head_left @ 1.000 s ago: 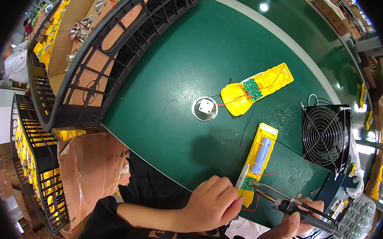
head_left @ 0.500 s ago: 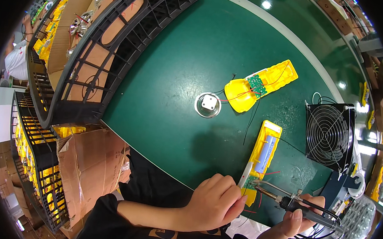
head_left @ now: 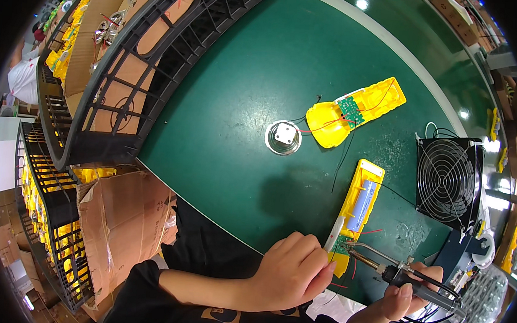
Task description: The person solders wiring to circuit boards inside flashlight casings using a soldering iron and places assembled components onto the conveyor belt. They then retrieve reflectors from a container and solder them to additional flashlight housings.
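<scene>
Yellow plastic housing half [head_left: 349, 210] with a blue cylindrical battery [head_left: 361, 207] lies toward four o'clock of the view, one end pointing to one o'clock and the other to seven, close to the front edge of the green tabletop [head_left: 226, 100]. On its lower end sits a green circuit board [head_left: 341, 245], loose red wires sticking out at two and five o'clock.

At the housing's seven o'clock, the left hand [head_left: 296, 269] has its fingers curled in beside the board; whether they pinch anything is hidden. At its four to five o'clock, the right hand [head_left: 411, 294] is wrapped round a soldering iron [head_left: 392, 275], tip at the board.

Green surface separates the housing from the black fan [head_left: 447, 180] at three o'clock, and from a second yellow housing half [head_left: 370, 101] at two. Near the centre is a round lamp head [head_left: 284, 133]; broad green surface stretches from it toward eleven, up to a black plastic crate [head_left: 108, 147] at ten.
</scene>
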Available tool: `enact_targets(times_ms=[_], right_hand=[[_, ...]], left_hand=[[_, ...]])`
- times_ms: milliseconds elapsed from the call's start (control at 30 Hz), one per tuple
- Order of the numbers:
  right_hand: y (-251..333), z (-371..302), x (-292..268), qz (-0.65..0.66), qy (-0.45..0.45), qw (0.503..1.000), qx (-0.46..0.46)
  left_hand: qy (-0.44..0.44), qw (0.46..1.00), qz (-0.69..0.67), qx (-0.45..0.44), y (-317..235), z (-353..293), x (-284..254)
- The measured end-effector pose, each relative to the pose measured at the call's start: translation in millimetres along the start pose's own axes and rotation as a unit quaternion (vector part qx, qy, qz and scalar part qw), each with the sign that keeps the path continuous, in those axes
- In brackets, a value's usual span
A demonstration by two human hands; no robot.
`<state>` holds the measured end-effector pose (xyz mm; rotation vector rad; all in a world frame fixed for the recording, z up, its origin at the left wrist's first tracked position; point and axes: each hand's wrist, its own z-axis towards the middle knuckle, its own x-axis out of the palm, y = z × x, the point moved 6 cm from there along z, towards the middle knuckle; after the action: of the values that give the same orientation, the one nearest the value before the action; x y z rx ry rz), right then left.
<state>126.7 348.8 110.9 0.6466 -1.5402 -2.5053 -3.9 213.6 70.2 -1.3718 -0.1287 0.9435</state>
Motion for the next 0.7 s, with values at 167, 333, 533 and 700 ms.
enact_targets(times_ms=[167, 333, 533, 700], right_hand=[[-1, 1, -5, 0.039, 0.001, 0.999, -0.005], [1, 2, -23, 0.031, -0.092, 0.993, -0.067], [3, -3, -47, 0.108, -0.134, 0.983, -0.069], [6, -4, -54, 0.101, -0.128, 0.985, -0.063]], left_hand=[[0.006, 1.000, -0.002, -0.005, 0, 1, 0], [0.018, 1.000, -0.011, -0.008, 0, 0, -1], [-0.005, 0.999, 0.042, 0.003, -7, -6, -6], [0.038, 0.991, 0.111, 0.065, -19, -19, -6]])
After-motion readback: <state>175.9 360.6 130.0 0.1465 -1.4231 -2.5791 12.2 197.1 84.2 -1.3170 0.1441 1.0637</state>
